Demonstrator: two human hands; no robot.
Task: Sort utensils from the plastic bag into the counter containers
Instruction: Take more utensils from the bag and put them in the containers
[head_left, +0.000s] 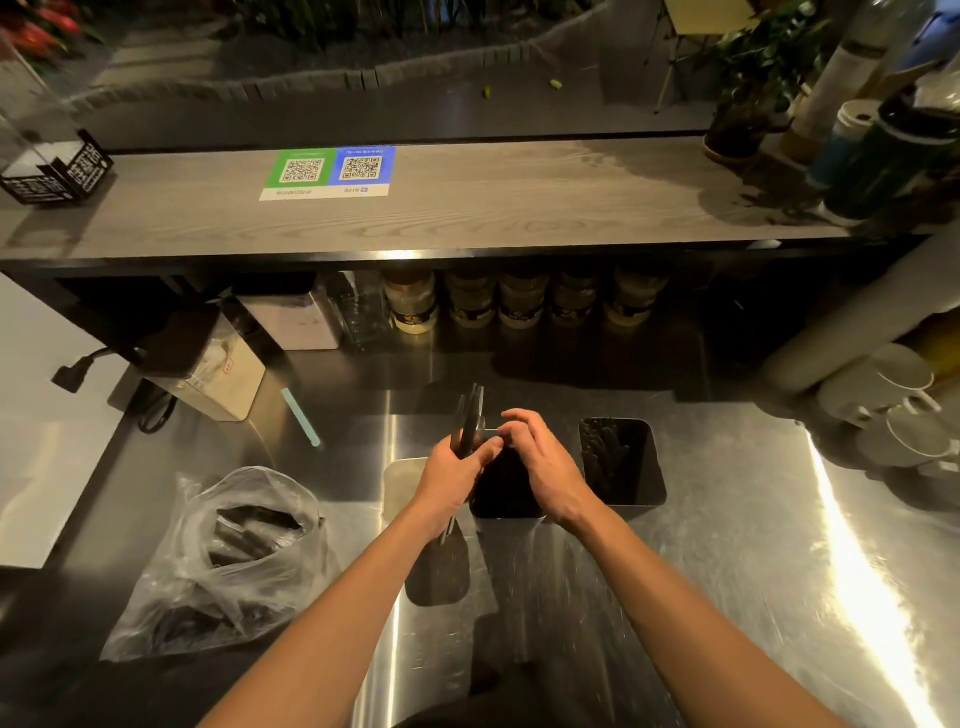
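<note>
Dim, warm light from somewhere overhead leaves the space under the wooden shelf (519, 218) nearly black, a hard streak of glare runs down the steel counter (852, 545) at right, the wide lens bows straight edges, and the far corners look soft, perhaps motion-blurred.

R side: shiny steel counter (727, 571) is bare here, easy pass btw the black square tub (621, 467) & white ceramic cups (898, 395).
L side: crumpled clear plastic bag (234, 561) blocks, only a narrow bare strip btw it & the pale square tub (400, 483).
Middle: black centre tub (506, 499) has its mouth covered by the left hand (452, 473) gripping dark utensils (467, 415), plus the right hand (540, 457).
Back: low grey wood shelf (467, 218) overhangs a row of lidded jars (519, 301), tight under there.
</note>
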